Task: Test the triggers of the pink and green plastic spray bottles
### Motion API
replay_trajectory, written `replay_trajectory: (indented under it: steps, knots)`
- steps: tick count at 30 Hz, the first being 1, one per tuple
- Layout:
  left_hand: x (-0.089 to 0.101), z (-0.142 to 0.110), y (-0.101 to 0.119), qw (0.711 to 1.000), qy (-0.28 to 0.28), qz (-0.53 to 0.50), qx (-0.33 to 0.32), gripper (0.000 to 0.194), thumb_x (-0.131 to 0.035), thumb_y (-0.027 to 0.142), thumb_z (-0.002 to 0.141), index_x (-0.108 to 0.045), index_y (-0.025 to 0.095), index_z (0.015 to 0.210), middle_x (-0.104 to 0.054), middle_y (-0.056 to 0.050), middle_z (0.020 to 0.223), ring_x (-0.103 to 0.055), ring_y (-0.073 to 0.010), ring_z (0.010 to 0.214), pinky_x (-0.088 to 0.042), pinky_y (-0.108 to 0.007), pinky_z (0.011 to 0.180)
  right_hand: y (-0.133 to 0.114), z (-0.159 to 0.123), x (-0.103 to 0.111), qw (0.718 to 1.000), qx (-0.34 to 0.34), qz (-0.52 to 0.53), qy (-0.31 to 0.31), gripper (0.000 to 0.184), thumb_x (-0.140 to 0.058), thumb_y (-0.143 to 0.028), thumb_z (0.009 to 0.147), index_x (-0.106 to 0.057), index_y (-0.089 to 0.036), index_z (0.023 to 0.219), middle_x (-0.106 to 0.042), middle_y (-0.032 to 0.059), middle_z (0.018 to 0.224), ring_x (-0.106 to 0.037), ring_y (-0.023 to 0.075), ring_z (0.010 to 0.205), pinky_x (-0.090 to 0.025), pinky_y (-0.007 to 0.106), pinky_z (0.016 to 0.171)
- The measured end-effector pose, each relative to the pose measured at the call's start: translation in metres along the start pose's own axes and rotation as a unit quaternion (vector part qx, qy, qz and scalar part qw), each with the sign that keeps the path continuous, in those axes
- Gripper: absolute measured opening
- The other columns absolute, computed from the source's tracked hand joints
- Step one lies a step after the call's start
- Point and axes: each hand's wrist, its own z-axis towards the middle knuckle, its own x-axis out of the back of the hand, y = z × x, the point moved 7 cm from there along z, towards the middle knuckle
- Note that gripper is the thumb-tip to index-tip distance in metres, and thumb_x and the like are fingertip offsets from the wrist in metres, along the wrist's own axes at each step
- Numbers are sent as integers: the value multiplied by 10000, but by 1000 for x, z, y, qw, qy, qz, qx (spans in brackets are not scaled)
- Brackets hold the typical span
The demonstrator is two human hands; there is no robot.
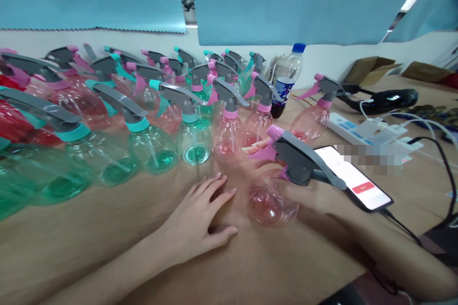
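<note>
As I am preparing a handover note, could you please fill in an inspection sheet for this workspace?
Surface: brown tabletop; no spill seen.
Job's things: one pink spray bottle in hand; many green spray bottles and pink spray bottles stand towards the wall.
Clutter: lit phone, power strip, blue-capped drink bottle.
Left hand: open, palm down, holding nothing; table contact unclear.
Right hand: gripping the bottle below its grey spray head.
Cables: white cables around the power strip; black cable from the phone.
Surroundings: blue curtains above the wall.
</note>
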Motion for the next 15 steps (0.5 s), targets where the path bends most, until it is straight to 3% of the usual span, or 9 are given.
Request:
replay_trajectory:
  steps: [3, 11, 15]
  knots:
    - [0, 0, 0, 1000, 6, -5, -2, 599, -594, 455, 839, -460, 179, 1354, -341, -155, 1483, -291, -329, 1363, -294, -530, 1060, -3, 2, -1, 1000, -5, 20, 5, 170, -599, -281, 776, -640, -249, 938, -706, 20, 958, -683, 203, 912, -570, 339, 795]
    - [0, 0, 0, 1000, -2, -6, 3, 603, -595, 457, 839, -447, 197, 1363, -329, -139, 1494, -285, -325, 1369, -279, -536, 1070, 4, -2, -1, 999, -33, 2, -7, 131, -603, -358, 804, -650, -251, 862, -709, 20, 952, -692, 205, 875, -571, 354, 804]
    - [0, 1, 0, 1000, -5, -9, 4, 610, -601, 466, 832, -459, 186, 1355, -343, -150, 1484, -294, -334, 1363, -280, -543, 1068, 0, 1, 1, 1000, -11, -4, -6, 128, -598, -352, 804, -650, -258, 873, -699, 18, 965, -683, 203, 904, -565, 347, 840]
